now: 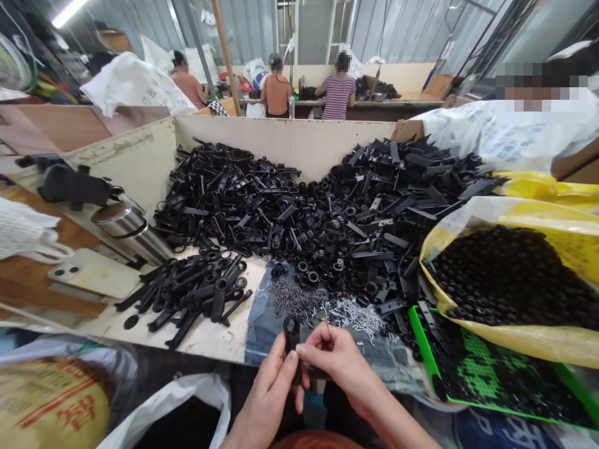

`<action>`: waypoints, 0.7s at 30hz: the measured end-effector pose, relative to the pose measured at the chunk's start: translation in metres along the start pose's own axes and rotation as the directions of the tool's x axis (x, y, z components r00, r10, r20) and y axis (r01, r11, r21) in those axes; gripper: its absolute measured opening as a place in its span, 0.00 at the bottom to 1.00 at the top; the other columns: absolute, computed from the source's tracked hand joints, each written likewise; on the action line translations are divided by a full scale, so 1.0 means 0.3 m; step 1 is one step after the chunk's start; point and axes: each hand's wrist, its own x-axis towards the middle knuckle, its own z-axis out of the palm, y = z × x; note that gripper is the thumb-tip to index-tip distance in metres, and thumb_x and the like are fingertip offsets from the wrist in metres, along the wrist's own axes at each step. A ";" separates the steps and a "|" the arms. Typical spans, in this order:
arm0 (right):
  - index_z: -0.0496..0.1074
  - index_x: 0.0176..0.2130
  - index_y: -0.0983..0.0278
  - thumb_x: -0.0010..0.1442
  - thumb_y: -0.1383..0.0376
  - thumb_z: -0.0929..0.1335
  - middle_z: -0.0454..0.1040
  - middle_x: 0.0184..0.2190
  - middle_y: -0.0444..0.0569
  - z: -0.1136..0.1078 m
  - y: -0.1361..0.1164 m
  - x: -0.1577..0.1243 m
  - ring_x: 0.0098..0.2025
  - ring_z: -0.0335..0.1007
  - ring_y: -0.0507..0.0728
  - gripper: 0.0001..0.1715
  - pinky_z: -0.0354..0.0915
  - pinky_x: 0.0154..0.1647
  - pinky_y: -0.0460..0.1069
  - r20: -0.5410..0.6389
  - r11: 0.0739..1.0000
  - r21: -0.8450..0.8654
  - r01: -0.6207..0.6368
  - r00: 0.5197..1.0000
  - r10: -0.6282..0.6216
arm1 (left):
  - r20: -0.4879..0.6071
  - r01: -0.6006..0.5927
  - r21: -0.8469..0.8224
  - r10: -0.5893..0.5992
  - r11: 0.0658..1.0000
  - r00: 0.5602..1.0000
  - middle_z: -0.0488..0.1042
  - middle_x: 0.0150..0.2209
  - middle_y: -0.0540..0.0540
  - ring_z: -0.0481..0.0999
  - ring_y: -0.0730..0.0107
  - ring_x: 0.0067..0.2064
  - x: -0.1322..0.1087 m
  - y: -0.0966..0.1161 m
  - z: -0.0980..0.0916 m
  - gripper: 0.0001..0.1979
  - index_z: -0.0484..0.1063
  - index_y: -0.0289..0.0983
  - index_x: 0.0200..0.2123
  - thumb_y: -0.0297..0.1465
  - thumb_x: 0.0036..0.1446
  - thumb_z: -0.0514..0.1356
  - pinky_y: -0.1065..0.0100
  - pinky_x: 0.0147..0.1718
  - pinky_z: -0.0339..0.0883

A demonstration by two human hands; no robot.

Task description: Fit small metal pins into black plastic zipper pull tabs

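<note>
We have the black plastic lever (292, 338) raised just over the near edge of the surface (219, 340), its ringed end up and facing away from us. Our left hand (272, 381) wraps it from the side, thumb laid along its body, so that grip is full. Our right hand (337, 360) makes a narrow pinch against the lever's side, though we cannot tell whether something small sits between the fingertips. This looks like close fitting work, and we would do it well by bracing the lever firmly low down, keeping the ring clear of our fingers, and pressing straight rather than at a slant. Working over the denim cloth (259, 330) would help us catch anything dropped. On it lie silver pins (358, 317) and tiny dark pieces (294, 299), perhaps springs. Similar levers (199, 290) are piled to the left near a phone (96, 273) and a steel flask (135, 232); a green tray (418, 330) and a yellow sack (433, 284) stand right. Beyond, 3 people (337, 96) are at a far bench before a corrugated wall (397, 34).
</note>
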 end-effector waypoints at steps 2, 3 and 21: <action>0.67 0.30 0.63 0.45 0.52 0.81 0.69 0.19 0.36 -0.017 -0.015 -0.010 0.20 0.66 0.49 0.27 0.59 0.24 0.44 0.046 0.998 0.056 -0.026 0.999 0.024 | 0.083 -0.006 0.096 -0.002 0.995 0.997 0.80 0.31 0.44 0.75 0.68 0.26 -0.007 0.008 -0.002 0.34 0.68 0.39 0.63 0.46 0.57 0.66 0.73 0.22 0.67; 0.68 0.32 0.63 0.44 0.53 0.81 0.68 0.20 0.35 -0.026 -0.024 -0.015 0.20 0.65 0.48 0.27 0.57 0.23 0.43 0.079 0.996 0.079 -0.040 0.996 0.034 | 0.122 -0.018 0.149 -0.001 0.989 0.993 0.78 0.28 0.46 0.72 0.71 0.23 -0.011 0.010 -0.003 0.35 0.66 0.39 0.65 0.48 0.59 0.64 0.75 0.19 0.64; 0.65 0.31 0.62 0.58 0.45 0.72 0.68 0.14 0.38 0.020 -0.014 -0.010 0.15 0.65 0.50 0.25 0.57 0.19 0.43 0.268 0.996 -0.015 0.086 0.960 -0.079 | 0.083 -0.098 0.279 0.078 0.955 0.993 0.72 0.24 0.53 0.60 0.74 0.20 -0.066 0.037 0.035 0.38 0.48 0.45 0.73 0.45 0.65 0.58 0.72 0.22 0.59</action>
